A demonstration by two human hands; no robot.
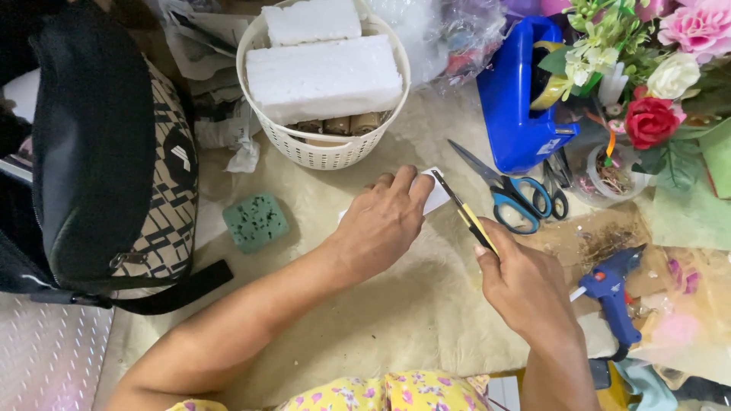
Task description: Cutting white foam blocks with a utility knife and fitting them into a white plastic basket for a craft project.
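Left hand (384,221) pressed flat, mostly hiding white foam piece (436,196), right hand (521,281) gripping yellow utility knife (463,211)

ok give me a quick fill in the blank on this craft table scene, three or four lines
1. The right hand holds a yellow and black ____.
2. The left hand presses down on a small ____ piece.
3. The white basket holds two white ____ blocks.
4. The scissors beside the tape dispenser have ____ handles.

Missing words: knife; white; foam; blue
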